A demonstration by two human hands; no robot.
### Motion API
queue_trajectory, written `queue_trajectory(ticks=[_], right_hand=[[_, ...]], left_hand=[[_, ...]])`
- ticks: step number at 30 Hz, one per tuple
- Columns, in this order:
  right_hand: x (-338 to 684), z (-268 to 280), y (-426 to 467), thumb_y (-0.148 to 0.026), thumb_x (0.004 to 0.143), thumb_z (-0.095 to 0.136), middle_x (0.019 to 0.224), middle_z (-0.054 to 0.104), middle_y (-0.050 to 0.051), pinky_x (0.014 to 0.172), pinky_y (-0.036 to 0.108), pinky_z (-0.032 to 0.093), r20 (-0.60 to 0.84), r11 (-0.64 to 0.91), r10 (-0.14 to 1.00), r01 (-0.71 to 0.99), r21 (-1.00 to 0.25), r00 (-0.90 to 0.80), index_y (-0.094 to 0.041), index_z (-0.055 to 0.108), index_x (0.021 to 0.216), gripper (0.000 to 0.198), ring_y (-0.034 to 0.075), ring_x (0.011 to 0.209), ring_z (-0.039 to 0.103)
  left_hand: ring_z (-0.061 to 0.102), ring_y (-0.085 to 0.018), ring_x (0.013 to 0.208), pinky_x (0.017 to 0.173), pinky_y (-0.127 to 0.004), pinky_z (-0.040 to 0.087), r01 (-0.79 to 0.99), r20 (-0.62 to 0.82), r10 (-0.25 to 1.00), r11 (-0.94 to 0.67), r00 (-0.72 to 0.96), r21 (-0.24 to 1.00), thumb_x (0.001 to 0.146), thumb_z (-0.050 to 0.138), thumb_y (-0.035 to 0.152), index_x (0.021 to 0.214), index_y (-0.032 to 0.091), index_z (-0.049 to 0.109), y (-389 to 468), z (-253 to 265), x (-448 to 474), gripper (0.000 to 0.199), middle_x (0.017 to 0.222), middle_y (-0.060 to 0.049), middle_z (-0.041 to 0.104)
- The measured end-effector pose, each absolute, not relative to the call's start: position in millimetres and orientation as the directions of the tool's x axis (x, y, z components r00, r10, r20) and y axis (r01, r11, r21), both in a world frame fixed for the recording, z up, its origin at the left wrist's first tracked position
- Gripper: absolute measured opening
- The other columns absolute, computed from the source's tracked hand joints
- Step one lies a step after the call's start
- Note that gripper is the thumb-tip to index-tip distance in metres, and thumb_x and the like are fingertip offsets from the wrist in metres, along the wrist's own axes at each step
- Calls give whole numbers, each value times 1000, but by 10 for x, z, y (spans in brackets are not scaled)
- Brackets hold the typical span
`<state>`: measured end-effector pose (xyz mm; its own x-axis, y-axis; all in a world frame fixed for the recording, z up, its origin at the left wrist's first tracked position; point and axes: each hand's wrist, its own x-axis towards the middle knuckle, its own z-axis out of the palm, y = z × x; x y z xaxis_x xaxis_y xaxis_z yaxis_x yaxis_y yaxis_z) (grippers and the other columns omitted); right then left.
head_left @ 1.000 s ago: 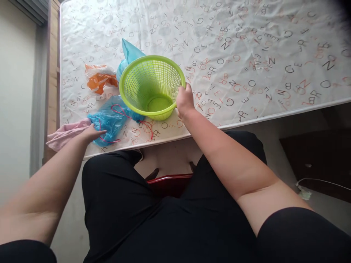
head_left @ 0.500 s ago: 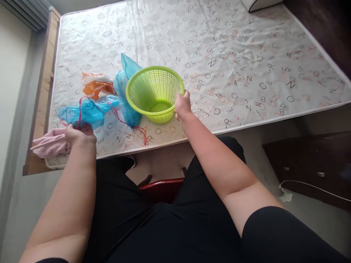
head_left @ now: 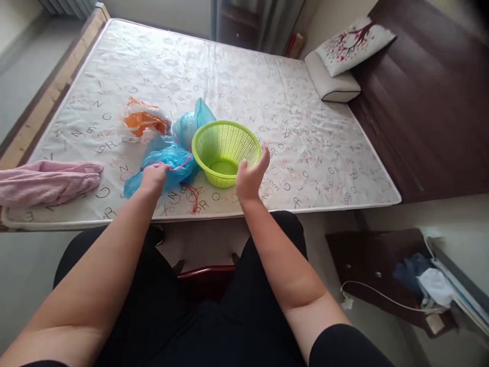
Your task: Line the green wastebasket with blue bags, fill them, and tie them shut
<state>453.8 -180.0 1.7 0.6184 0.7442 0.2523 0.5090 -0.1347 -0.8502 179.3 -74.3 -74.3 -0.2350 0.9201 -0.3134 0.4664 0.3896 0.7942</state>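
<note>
My left hand [head_left: 154, 177] is closed at a crumpled blue plastic bag [head_left: 166, 150], and the bag's pink drawstring [head_left: 182, 164] runs out past the fingers. Beside the bag, on the mattress, a lime-green plastic basket [head_left: 225, 179] stands upright with its mesh wall and bottom showing. My right hand [head_left: 251, 178] is at the basket's near right side, thumb and fingers apart and not wrapped round the rim. Another blue bundle [head_left: 185, 128] leans behind the basket's left side. Farther left lies an orange and clear plastic bag [head_left: 144, 121].
A pink towel [head_left: 53, 182] lies at the left front of the letter-printed mattress [head_left: 324, 168]. A patterned pillow [head_left: 353, 46] leans at the back right by the dark headboard [head_left: 424, 112]. At the lower right is a dark cabinet [head_left: 367, 255] with a white cable.
My right hand has loosened from the basket's rim. My left hand has shifted right and come nearer the basket with the blue bag. The view has swung, showing more of the pillow and towel.
</note>
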Motion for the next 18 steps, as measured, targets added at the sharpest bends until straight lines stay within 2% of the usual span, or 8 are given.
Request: queue_trajectory(ticks=[2, 4, 6, 8, 11, 15, 16, 18], right_hand=[[4276, 106, -1971, -25, 99, 39, 174, 36, 16, 141, 58, 21, 297, -66, 801, 570, -819, 519, -23, 40, 159, 60, 26, 169, 26], [3998, 107, -2121, -28, 101, 38, 154, 59, 15, 137, 54, 33, 262, 5, 885, 556, -831, 384, -26, 57, 143, 45, 26, 154, 50], [3739, -6, -2210, -31, 104, 36, 128, 72, 12, 126, 46, 49, 168, 40, 958, 470, -881, 233, -28, 65, 131, 39, 25, 130, 67], [3537, -211, -2223, -33, 104, 42, 121, 75, 8, 116, 43, 58, 25, 4, 998, 380, -925, 51, -28, 66, 133, 37, 23, 114, 73], [3388, -572, -2130, -34, 100, 56, 130, 73, 7, 110, 45, 61, -209, -158, 968, 307, -939, -140, -29, 53, 155, 55, 22, 103, 74], [3419, -921, -1940, -31, 101, 59, 137, 71, 11, 111, 49, 61, -383, -344, 915, 253, -904, -126, -29, 26, 174, 81, 23, 112, 74], [3443, -971, -1897, -30, 101, 59, 136, 71, 11, 112, 50, 60, -414, -378, 904, 247, -892, -111, -29, 24, 176, 83, 23, 114, 74], [3483, -1025, -1822, -29, 101, 58, 137, 71, 13, 115, 51, 58, -460, -432, 885, 236, -871, -76, -29, 23, 177, 83, 25, 120, 73]], left_hand=[[67, -30, 83, 70, -40, 50, 513, -272, 929, 366, -251, 776, 78, 69, 42, 81, 21, 68, -754, -708, 1786, 21, 72, -6, 62], [68, -29, 84, 72, -38, 48, 576, -235, 943, 331, -237, 747, 81, 67, 39, 83, 20, 73, -770, -618, 1764, 20, 74, -6, 64], [69, -27, 87, 75, -36, 46, 688, -253, 958, 275, -136, 671, 87, 60, 37, 87, 18, 76, -792, -508, 1750, 25, 72, -5, 63], [69, -25, 88, 77, -35, 45, 783, -334, 943, 204, 5, 588, 91, 53, 35, 88, 17, 80, -824, -418, 1758, 32, 71, -4, 65], [65, -24, 79, 73, -34, 43, 829, -462, 868, 116, 183, 546, 87, 60, 30, 77, 19, 80, -888, -367, 1789, 25, 72, -5, 69], [55, -23, 62, 65, -36, 39, 857, -596, 712, -16, 371, 515, 89, 66, 39, 63, 22, 74, -943, -346, 1704, 32, 62, -6, 62], [56, -23, 62, 65, -36, 41, 861, -583, 728, -21, 362, 508, 91, 65, 43, 64, 22, 73, -942, -333, 1645, 35, 63, -6, 62], [63, -26, 71, 71, -36, 46, 871, -448, 858, 4, 249, 491, 93, 66, 47, 76, 21, 74, -920, -309, 1490, 32, 74, -8, 69]])
